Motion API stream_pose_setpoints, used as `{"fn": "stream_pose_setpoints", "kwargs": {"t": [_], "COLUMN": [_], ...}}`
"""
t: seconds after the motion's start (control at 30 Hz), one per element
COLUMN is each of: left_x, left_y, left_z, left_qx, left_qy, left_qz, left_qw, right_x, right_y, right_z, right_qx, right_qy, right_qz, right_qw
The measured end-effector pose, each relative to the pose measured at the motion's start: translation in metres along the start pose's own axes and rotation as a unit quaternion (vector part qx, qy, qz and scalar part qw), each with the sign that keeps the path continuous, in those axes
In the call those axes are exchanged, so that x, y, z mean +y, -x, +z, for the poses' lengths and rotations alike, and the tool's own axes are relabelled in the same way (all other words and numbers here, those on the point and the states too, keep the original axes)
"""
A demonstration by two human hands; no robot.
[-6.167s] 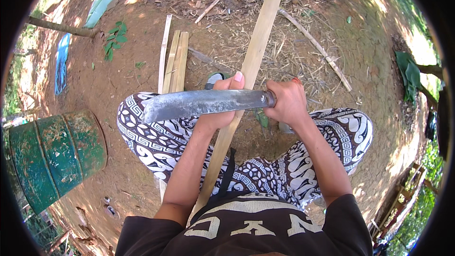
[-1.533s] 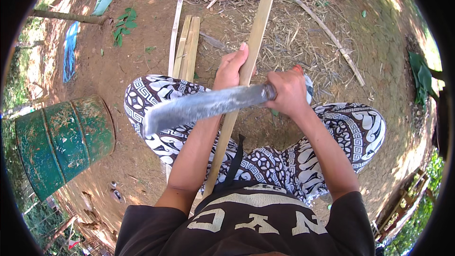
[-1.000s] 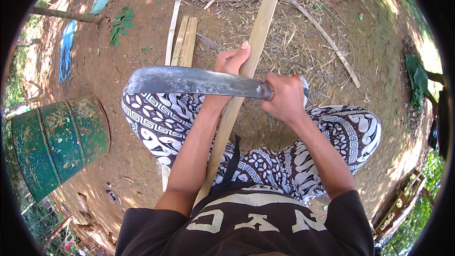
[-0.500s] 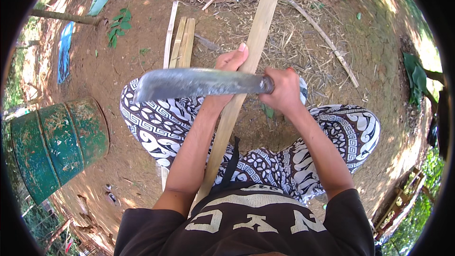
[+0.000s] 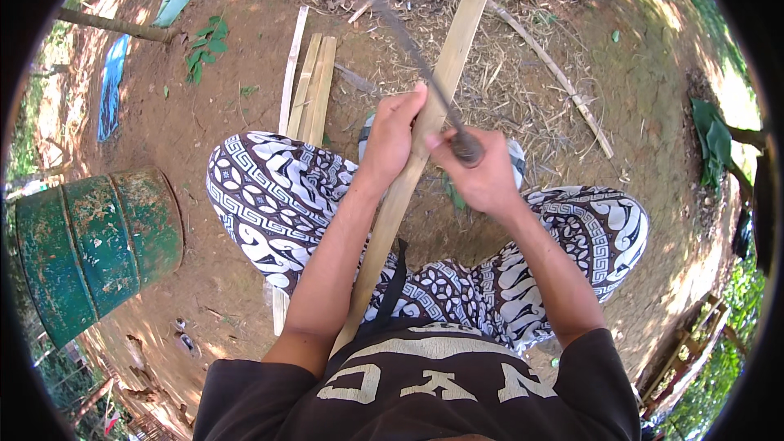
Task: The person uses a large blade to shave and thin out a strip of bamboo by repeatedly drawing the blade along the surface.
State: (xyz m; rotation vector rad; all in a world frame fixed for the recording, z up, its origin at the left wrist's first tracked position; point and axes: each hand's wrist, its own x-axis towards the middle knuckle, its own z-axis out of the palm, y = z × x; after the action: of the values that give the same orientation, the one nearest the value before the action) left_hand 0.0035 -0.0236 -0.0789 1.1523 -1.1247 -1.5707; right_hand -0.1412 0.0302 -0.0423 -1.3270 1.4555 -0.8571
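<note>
Across lap, between patterned knees: long pale bamboo slat [image 5: 425, 131] running from waist out over dirt. Left hand [image 5: 390, 137] gripping slat closed. Right hand [image 5: 482, 175] clenching handle of motion-blurred grey machete [image 5: 400, 28], blade standing along slat. Bare reddish earth [image 5: 204, 114] lying underneath, straw litter [image 5: 506, 73] spreading ahead. Split pale strips [image 5: 309, 86] lying left. Rusty green metal drum [image 5: 90, 249] standing far left.

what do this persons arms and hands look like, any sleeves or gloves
Both hands are bare: no gloves, rings or watch show on the left hand or the right hand. The forearms are uncovered too. Short dark sleeves end above the elbows, part of a dark T-shirt with pale lettering.
</note>
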Motion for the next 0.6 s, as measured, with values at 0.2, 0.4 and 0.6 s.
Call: {"fn": "stream_pose_setpoints", "kwargs": {"t": [0.2,0.4,0.6], "left_x": [-0.023,0.023,0.02], "left_y": [-0.009,0.026,0.027], "left_z": [-0.016,-0.002,0.012], "left_qx": [-0.086,-0.263,-0.114], "left_qy": [0.037,-0.046,-0.11], "left_qz": [-0.034,-0.205,-0.111], "left_qw": [0.995,0.942,0.981], "right_x": [0.004,-0.02,-0.009], "right_y": [0.001,-0.02,-0.017], "right_z": [0.002,-0.046,-0.059], "right_qx": [-0.016,0.137,0.172], "right_qy": [-0.007,-0.083,0.076], "right_qz": [-0.029,0.056,0.01], "right_qw": [0.999,0.986,0.982]}}
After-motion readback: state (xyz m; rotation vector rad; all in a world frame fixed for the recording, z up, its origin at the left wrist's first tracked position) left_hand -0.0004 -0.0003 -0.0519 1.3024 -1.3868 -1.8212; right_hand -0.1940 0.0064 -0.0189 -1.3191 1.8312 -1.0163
